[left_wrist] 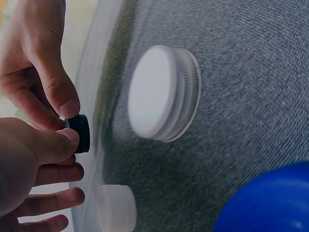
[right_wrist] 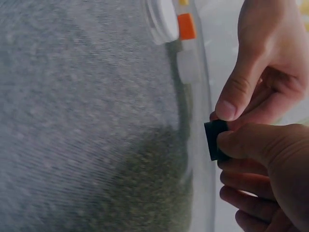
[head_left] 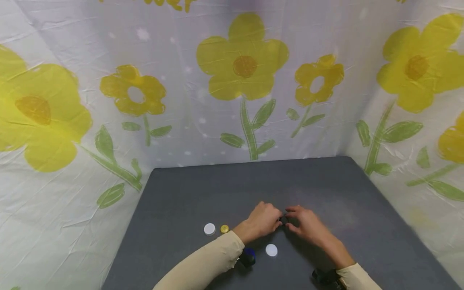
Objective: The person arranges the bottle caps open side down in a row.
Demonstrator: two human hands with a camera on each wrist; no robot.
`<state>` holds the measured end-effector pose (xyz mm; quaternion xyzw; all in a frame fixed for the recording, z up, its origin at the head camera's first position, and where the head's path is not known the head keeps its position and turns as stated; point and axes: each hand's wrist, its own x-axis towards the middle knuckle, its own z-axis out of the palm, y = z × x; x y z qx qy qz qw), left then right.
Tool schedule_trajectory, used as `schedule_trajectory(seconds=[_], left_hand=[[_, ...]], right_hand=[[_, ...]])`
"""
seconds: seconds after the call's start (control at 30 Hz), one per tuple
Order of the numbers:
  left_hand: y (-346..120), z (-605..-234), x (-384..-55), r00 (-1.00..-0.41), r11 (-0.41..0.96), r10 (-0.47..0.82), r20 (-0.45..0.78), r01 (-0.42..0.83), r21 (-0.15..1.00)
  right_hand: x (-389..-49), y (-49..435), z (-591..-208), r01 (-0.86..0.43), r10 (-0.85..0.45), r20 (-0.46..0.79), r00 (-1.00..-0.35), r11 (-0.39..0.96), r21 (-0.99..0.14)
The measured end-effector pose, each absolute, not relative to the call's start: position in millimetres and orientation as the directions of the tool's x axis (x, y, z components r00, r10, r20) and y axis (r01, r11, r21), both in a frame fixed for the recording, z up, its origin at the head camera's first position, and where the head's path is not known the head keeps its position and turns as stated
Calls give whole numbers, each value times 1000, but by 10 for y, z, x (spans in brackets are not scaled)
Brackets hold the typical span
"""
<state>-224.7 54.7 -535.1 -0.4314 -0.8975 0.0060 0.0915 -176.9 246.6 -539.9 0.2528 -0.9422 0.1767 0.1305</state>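
Note:
Between my hands, a small dark round cap [head_left: 284, 220] is held just above the table. My left hand [head_left: 264, 218] pinches it from the left, and my right hand [head_left: 305, 223] holds it from the right. The left wrist view shows the left thumb [left_wrist: 67, 137] pressed on the cap, with the other fingers spread beyond. In the right wrist view, the right thumb [right_wrist: 231, 143] lies on the cap's side while the left thumb tip meets its edge. A white ribbed lid [left_wrist: 157, 94] lies on the table nearer to me than the hands.
Left of my left hand lie a white cap [head_left: 209, 229] and a yellow cap [head_left: 224, 228]. A blue lid [left_wrist: 270, 203] is by the left wrist. An orange cap [right_wrist: 186, 26] shows in the right wrist view. Flowered curtains [head_left: 243, 68] surround the grey table [head_left: 203, 189].

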Motion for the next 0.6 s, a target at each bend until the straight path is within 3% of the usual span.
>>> schedule_trajectory(seconds=[0.37, 0.6], left_hand=[[542, -5453, -2201, -647, 659, 752, 129, 744, -108], [496, -5472, -2181, -671, 685, 727, 147, 725, -71]], right_hand=[[-1754, 2387, -5499, -499, -418, 315, -852, 830, -249], [-1756, 2386, -5544, -456, -384, 270, -883, 838, -300]])
